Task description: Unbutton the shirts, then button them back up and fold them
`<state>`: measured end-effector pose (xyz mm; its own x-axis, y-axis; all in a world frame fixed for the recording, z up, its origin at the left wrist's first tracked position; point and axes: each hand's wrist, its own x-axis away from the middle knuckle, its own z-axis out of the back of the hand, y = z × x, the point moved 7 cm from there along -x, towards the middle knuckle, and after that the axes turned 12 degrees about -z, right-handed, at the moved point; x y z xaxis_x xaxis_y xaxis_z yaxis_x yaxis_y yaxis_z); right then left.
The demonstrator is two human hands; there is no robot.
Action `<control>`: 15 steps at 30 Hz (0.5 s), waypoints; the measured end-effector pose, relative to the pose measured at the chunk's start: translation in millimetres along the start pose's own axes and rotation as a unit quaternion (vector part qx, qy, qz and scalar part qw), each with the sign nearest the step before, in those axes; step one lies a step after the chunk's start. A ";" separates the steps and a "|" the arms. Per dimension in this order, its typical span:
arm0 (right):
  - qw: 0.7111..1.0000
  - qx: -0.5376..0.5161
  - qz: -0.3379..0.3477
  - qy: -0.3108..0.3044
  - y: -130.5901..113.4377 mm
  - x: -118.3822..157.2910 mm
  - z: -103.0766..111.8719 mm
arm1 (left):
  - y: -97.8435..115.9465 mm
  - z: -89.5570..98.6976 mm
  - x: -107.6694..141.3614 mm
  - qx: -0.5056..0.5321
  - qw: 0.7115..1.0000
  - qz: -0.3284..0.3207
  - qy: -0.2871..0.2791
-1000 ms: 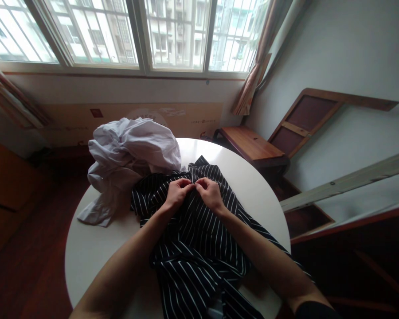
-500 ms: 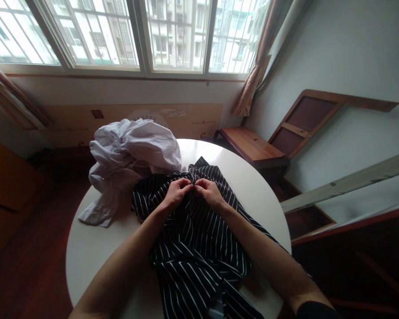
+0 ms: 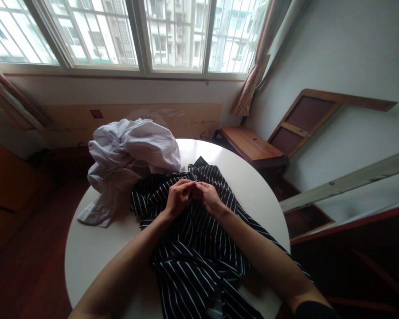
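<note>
A black garment with white stripes (image 3: 216, 235) lies rumpled across a round white table (image 3: 262, 195). Near its upper part, my left hand (image 3: 179, 196) and my right hand (image 3: 207, 196) meet fingertip to fingertip. Both hands are closed in a pinch on the striped cloth; the small bit between the fingertips is hidden. Behind and left of my hands, a crumpled white cloth (image 3: 136, 146) rests on the table, one end trailing toward the left edge.
Beyond the table stand a wooden bench (image 3: 251, 144) and a large cardboard panel (image 3: 199, 113) under the barred window. A wooden frame (image 3: 306, 117) leans at the right wall. Curtains hang on both sides.
My left hand has turned more over the top, its fingers now reaching across to the right fingertips. My right fingers have shifted slightly. The garment and white cloth lie as before.
</note>
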<state>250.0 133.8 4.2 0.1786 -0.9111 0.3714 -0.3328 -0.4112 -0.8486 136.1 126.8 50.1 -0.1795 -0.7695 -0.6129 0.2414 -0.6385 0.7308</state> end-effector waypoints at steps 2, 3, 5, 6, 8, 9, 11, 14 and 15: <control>1.000 0.001 0.009 0.009 -2.4 0.7 -0.1 | -11.9 2.5 0.3 0.054 0.996 0.053 0.035; 1.000 0.000 0.017 0.018 -4.4 0.3 1.1 | -20.5 4.8 0.6 0.083 0.991 0.089 0.060; 0.998 -0.009 0.037 0.050 -10.2 -2.2 7.9 | -38.6 14.3 1.6 0.123 0.972 0.156 0.127; 0.996 -0.018 0.046 0.073 -13.9 -4.2 13.7 | -46.0 21.9 1.9 0.125 0.962 0.175 0.166; 0.991 -0.040 0.058 0.115 -22.5 -9.7 27.2 | -53.3 39.2 0.5 0.099 0.953 0.177 0.224; 0.989 -0.050 0.061 0.127 -27.4 -13.2 33.1 | -52.5 47.2 -1.2 0.074 0.954 0.164 0.238; 0.988 -0.064 0.059 0.125 -38.1 -20.9 40.7 | -42.0 58.7 -5.1 0.010 0.964 0.120 0.238; 0.992 -0.067 0.055 0.097 -53.7 -29.5 42.3 | -11.1 59.6 -7.2 -0.094 0.975 0.044 0.197; 0.992 -0.062 0.055 0.090 -58.1 -30.7 41.1 | -1.0 54.2 -7.0 -0.116 0.979 0.027 0.168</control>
<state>301.9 186.8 26.7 -0.0297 -0.9366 0.3493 -0.4542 -0.2986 -0.8394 85.5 131.9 69.9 0.1545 -0.7279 -0.6680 0.4589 -0.5460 0.7010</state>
